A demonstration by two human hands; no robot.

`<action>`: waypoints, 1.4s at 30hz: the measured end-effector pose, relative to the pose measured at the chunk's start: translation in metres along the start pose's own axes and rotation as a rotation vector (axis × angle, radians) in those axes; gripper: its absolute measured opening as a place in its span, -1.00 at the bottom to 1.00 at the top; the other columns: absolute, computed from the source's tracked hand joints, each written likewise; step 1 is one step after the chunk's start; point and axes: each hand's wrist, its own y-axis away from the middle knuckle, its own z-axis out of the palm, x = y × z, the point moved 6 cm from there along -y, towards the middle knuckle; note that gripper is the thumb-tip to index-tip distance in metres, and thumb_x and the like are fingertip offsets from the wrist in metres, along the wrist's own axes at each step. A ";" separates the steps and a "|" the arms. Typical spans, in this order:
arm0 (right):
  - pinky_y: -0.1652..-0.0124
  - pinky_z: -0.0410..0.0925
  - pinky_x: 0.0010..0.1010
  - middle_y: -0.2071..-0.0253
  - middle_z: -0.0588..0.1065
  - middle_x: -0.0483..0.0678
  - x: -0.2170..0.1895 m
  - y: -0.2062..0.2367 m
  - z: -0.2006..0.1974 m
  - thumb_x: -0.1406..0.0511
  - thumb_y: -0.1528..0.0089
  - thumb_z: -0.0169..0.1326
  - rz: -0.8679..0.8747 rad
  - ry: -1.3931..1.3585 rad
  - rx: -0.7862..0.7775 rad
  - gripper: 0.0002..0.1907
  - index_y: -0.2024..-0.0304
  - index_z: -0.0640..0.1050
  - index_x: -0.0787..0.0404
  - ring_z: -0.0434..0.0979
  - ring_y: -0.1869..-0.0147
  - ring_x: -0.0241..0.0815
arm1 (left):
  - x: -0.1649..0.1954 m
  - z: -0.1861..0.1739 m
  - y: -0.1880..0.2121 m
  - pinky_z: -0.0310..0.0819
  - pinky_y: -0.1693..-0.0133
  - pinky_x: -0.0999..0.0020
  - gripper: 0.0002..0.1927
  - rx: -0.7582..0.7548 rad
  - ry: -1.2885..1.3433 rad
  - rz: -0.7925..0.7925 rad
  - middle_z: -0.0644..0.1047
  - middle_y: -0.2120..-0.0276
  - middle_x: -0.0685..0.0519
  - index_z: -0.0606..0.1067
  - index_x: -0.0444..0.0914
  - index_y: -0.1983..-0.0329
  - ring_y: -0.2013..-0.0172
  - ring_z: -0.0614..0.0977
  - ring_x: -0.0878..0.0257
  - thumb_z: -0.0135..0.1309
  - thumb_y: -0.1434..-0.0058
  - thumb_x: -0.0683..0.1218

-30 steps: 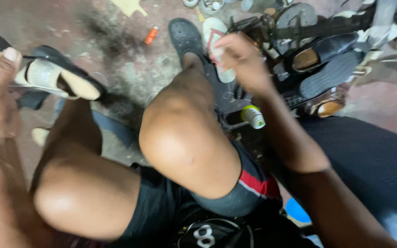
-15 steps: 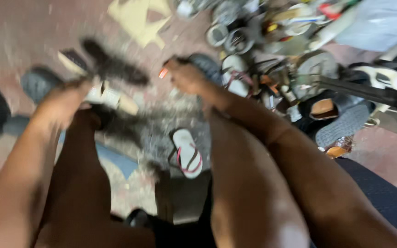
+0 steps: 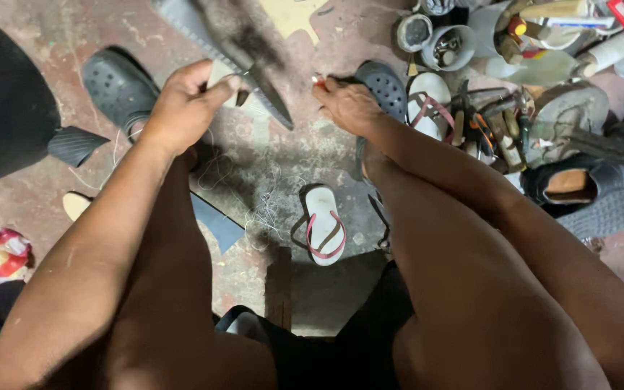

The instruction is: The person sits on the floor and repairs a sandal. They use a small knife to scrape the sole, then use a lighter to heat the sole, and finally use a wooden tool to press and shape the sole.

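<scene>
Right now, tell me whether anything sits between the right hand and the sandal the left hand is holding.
Nothing visible does. The left hand grips a dark-soled sandal, blurred, raised over the floor. The right hand is beside it, with only bare stained floor and loose thread showing below the gap.

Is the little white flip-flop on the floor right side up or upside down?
Right side up: the white flip-flop lies flat on the floor with its red straps showing on top.

Your left hand [image 3: 185, 101] grips a black-soled sandal [image 3: 236, 54]; your right hand [image 3: 348, 105] touches a dark grey perforated clog [image 3: 384, 87]. The flip-flop [image 3: 325, 224] is white with red straps
</scene>
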 end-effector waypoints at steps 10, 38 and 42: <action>0.28 0.48 -0.39 0.22 0.57 0.04 0.030 0.001 0.012 0.47 -0.26 0.00 0.392 -0.872 -0.002 -0.39 -0.35 0.18 0.14 0.60 0.27 -0.19 | 0.051 -0.004 0.000 0.43 -0.06 0.40 -0.87 0.060 -0.156 0.366 0.55 0.12 0.03 0.55 -0.36 -0.01 0.07 0.54 0.30 0.11 -0.43 -0.27; 0.23 0.33 -0.53 0.18 0.40 -0.15 0.011 -0.010 -0.063 0.23 -0.55 -0.15 0.060 -0.898 0.312 -0.72 -0.23 0.41 0.22 0.35 0.29 -0.41 | 0.077 0.014 -0.021 0.46 0.11 0.26 -0.86 0.405 -0.353 0.490 0.50 0.19 -0.13 0.50 -0.39 0.07 0.19 0.58 -0.01 0.21 -0.41 -0.23; 0.33 0.29 -0.58 0.25 0.38 -0.19 0.012 -0.012 -0.053 0.21 -0.55 -0.23 0.134 -0.921 0.231 -0.68 -0.21 0.46 0.18 0.35 0.36 -0.44 | 0.082 0.018 -0.017 0.49 -0.03 0.21 -0.83 0.450 -0.346 0.555 0.52 0.05 -0.18 0.50 -0.41 0.04 0.05 0.59 -0.13 0.22 -0.40 -0.23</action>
